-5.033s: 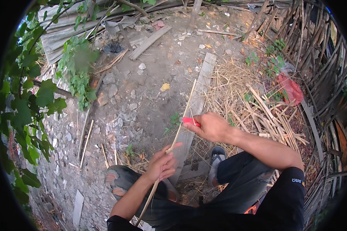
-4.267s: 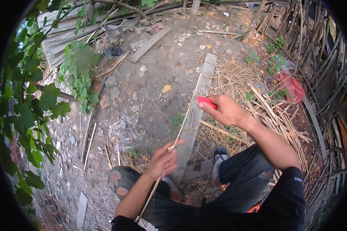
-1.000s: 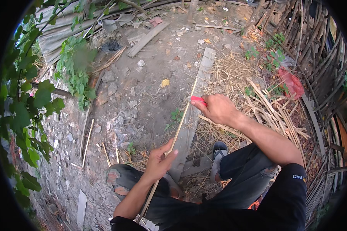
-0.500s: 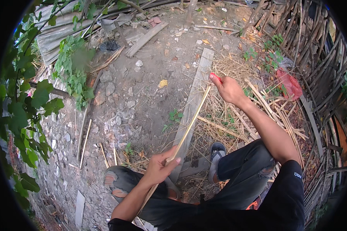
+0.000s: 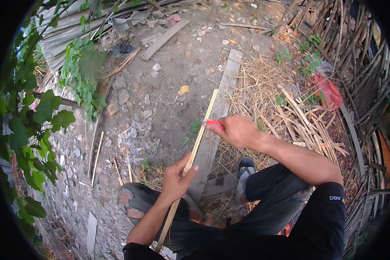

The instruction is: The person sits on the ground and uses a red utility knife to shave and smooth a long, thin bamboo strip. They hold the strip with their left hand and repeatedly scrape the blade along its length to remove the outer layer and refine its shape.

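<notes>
**Thin bamboo strip held across the lap**

A long, pale yellow bamboo strip [image 5: 195, 149] runs diagonally from the lap toward the grey wooden plank [image 5: 223, 93] on the dirt ground. It looks light, stiff yet springy, probably splintery at the edges; best gripped mid-length. The left hand [image 5: 177, 177] is closed around its middle. The right hand [image 5: 238, 130] clasps a red-handled knife [image 5: 213, 123] against the strip. Dry straw and split bamboo offcuts [image 5: 307, 125] lie right.

A seated person's left hand [image 5: 176, 179] grips a bamboo strip [image 5: 196, 142]; the right hand [image 5: 238, 131] presses a red-handled knife [image 5: 213, 123] against it.
</notes>
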The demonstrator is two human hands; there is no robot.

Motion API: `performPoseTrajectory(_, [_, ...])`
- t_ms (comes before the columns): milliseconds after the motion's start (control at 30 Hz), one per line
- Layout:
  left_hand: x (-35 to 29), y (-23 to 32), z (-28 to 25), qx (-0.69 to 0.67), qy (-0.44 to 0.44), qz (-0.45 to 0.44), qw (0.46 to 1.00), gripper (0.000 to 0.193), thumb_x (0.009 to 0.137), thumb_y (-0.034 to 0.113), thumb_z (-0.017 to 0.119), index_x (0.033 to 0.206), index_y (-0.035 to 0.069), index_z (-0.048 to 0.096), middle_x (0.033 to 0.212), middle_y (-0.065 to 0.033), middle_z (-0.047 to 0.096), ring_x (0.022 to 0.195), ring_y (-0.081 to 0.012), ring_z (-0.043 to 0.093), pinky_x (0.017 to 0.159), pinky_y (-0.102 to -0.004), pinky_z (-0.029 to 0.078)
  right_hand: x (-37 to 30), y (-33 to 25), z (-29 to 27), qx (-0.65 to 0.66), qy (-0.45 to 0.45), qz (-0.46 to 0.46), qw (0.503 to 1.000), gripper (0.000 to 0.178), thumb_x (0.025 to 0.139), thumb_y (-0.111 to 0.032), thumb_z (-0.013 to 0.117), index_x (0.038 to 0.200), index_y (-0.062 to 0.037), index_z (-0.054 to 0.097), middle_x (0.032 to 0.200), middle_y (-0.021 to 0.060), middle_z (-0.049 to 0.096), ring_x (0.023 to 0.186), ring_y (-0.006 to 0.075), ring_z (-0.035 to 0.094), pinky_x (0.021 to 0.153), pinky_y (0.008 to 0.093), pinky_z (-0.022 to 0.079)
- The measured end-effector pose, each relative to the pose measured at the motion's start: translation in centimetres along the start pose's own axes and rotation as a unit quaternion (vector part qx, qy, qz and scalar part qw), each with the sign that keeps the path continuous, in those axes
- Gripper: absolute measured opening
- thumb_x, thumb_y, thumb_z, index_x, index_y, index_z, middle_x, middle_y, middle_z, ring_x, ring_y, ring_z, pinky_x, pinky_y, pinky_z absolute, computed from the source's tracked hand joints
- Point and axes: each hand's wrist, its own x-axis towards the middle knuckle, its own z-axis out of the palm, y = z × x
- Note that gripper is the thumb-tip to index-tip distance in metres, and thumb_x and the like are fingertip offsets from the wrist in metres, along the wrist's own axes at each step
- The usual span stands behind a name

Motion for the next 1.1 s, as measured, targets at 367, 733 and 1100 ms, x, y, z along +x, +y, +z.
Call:
performPoseTrajectory(367, [0.2, -0.1, -0.1, 0.031, 0.010, 0.006, 0.999, 0.052, 0.096, 0.007, 0.070, 0.143, -0.005, 0.052, 0.122, -0.0100, 0.070, 0.106, -0.0099, 0.062, 0.093, -0.0249, 0.049, -1.7, -2.8, 1.4, 0.001, -0.101, -0.057, 0.993, 0.074, 0.102, -0.062, 0.040, 0.087, 0.0030, 0.073, 0.081, 0.0267, 0.070, 0.087, 0.0462, 0.070, 0.084, 0.0534, 0.054])
performPoseTrajectory(733, [-0.6, 0.0, -0.2, 0.043, 0.020, -0.022, 0.999, 0.050, 0.092, 0.012, 0.076, 0.135, -0.007, 0.059, 0.122, -0.0208, 0.071, 0.105, -0.0116, 0.066, 0.091, -0.0271, 0.052, 1.6, 5.0, -3.4, 0.050, 0.059, 0.091, 0.993, 0.077, 0.102, -0.063, 0.042, 0.077, 0.0047, 0.068, 0.069, 0.0283, 0.064, 0.075, 0.0466, 0.067, 0.075, 0.0541, 0.052])
performPoseTrajectory(1100, [0.3, -0.5, 0.0, 0.023, 0.067, 0.044, 0.997, 0.046, 0.093, 0.006, 0.071, 0.135, -0.008, 0.059, 0.118, -0.0152, 0.073, 0.102, -0.0089, 0.065, 0.090, -0.0260, 0.052, -2.5, -3.5, 1.8, -0.010, -0.035, -0.070, 0.997, 0.065, 0.101, -0.060, 0.048, 0.087, -0.0016, 0.073, 0.069, 0.0247, 0.066, 0.075, 0.0447, 0.069, 0.071, 0.0535, 0.054])
